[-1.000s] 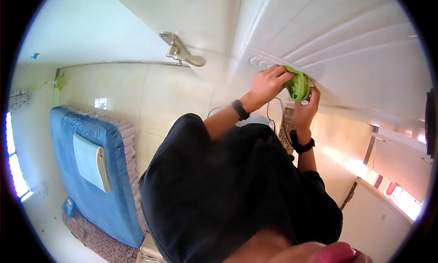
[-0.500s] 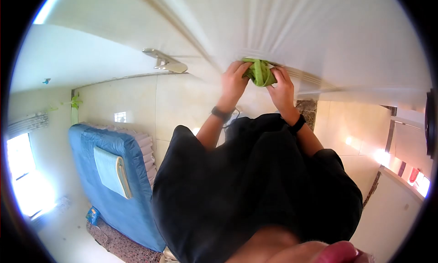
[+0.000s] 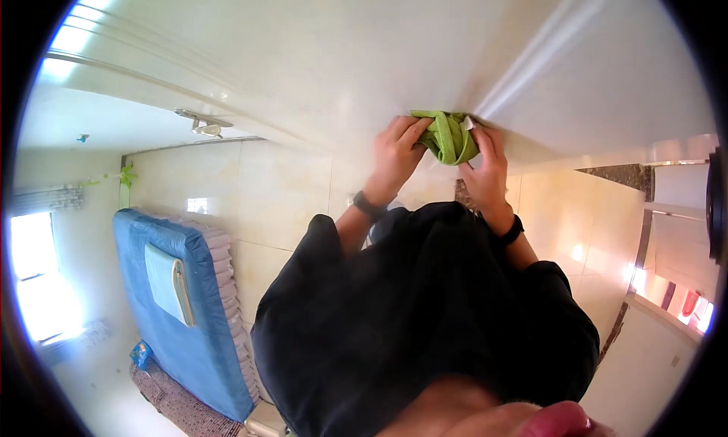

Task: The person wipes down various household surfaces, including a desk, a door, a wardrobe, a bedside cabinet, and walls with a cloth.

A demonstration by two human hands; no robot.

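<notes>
A bunched green cloth (image 3: 449, 139) is held up near the white door surface (image 3: 364, 65). My left hand (image 3: 400, 150) grips its left side, with the fingers bent over the folds. On the opposite side, my right hand (image 3: 486, 164) has its fingers and thumb closed on the cloth, where a small white tag (image 3: 468, 123) shows. Whether the back of the cloth touches the door is hidden. Dark bands circle both wrists.
A metal door handle (image 3: 203, 124) sticks out to the left. At lower left lies a blue-covered mattress (image 3: 178, 285) with a folded pale cloth (image 3: 168, 282) on it. Tiled floor (image 3: 273, 191) runs below, and a bright window (image 3: 38, 278) is at far left.
The door handle and grooves now sit farther left in view. Both hands, still holding the green cloth, appear slightly lower and to the right.
</notes>
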